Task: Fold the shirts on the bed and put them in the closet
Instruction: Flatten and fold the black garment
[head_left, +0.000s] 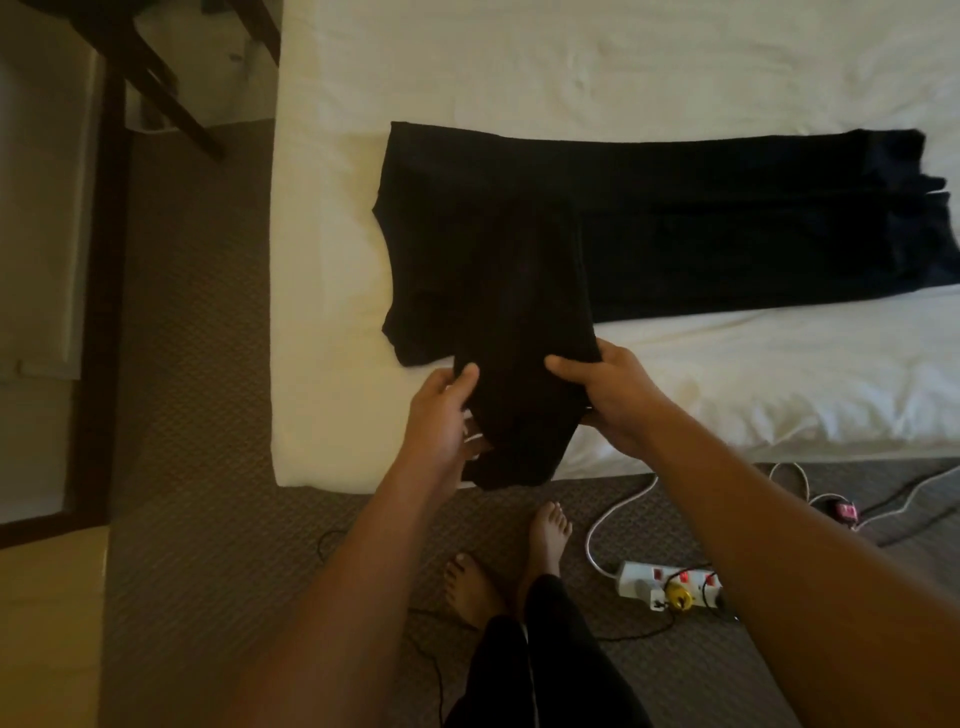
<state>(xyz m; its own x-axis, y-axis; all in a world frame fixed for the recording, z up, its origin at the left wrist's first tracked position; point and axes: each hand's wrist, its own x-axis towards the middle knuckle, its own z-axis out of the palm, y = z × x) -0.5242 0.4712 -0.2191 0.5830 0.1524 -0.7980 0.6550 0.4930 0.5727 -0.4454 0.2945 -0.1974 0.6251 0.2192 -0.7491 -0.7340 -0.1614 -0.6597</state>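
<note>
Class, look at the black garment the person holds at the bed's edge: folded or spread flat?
Folded: black garment is a narrow bundle gripped by left hand and right hand.

One bed (675, 67) carries two dark garments: a black shirt (467, 249) at its near left corner and a second dark garment (753, 218) stretching toward the right edge. Two hands, left (441, 410) and right (608, 389), two bare feet (545, 535), one power strip (670, 584) below.
</note>
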